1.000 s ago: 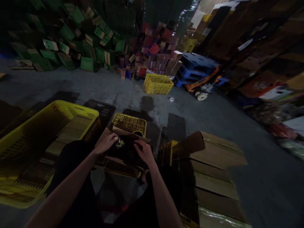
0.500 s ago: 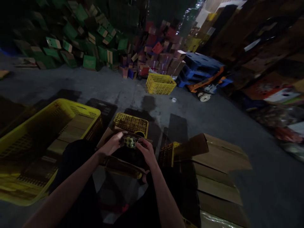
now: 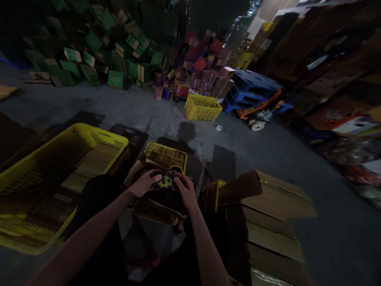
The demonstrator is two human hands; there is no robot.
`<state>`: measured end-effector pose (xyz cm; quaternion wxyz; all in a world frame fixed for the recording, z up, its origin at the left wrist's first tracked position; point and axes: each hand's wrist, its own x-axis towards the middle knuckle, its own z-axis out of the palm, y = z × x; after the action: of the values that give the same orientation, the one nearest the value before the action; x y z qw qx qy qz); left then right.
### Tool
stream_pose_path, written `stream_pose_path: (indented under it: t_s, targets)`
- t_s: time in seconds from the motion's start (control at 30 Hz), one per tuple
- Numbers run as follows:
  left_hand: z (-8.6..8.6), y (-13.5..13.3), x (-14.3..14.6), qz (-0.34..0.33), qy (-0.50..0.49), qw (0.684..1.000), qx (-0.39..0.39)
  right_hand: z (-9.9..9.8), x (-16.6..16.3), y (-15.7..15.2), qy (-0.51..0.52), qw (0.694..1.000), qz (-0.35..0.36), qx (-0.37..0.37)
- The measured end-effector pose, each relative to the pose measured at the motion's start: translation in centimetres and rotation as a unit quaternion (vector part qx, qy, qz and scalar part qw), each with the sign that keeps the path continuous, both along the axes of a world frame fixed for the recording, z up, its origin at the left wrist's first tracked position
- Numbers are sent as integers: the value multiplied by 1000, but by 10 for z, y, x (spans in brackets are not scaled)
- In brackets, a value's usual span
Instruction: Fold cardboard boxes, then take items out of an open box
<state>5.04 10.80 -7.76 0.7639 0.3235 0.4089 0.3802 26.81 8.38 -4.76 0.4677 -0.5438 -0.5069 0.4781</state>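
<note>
Between my two hands is a small shiny, clear-looking pack (image 3: 166,181) with yellow-green contents; the dim light hides what they are. My left hand (image 3: 145,184) grips its left end, the thumb lying over the top. At the right end, my right hand (image 3: 185,188) closes its fingers on the pack's edge. Directly below is an open cardboard box (image 3: 134,173) with a dark inside, set on a yellow crate (image 3: 163,152) in front of my knees. What the box contains cannot be made out.
A large yellow crate (image 3: 110,138) with flat cardboard pieces inside stands at my left. Flattened cartons (image 3: 279,194) lie stacked at my right. Farther off are a yellow basket (image 3: 203,108), blue pallets (image 3: 253,84), an orange pallet jack (image 3: 262,105) and heaped green cartons (image 3: 116,78).
The pack has tilted and turned slightly in my hands, showing more yellow-green. My left hand has lowered a little, its thumb now over the pack. The view has shifted slightly.
</note>
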Motion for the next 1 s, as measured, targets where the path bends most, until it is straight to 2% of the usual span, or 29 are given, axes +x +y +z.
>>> stream_pose_path:
  t_s: [0.17,0.37,0.57,0.73,0.83,0.93,1.0]
  targets:
    - [0,2,2,51,41,998,-2,2,-5,-2,84,994,33,-53]
    - [1,1,2,9,14,1000,-11,1,0,-1,65,997,31,-12]
    - [-1,0,0,-8,-59,998,10,-1,4,-1,90,995,27,-26]
    - [-3,3,-1,-6,-42,999,7,-3,5,1,-14,998,39,39]
    - [-3,4,-3,-17,-4,1000,-18,-2,6,4,-92,992,3,84]
    - [-1,3,-6,-32,32,998,-53,0,7,5,-105,989,-25,101]
    - [0,2,-7,-56,27,997,-56,1,6,4,-96,991,-34,86]
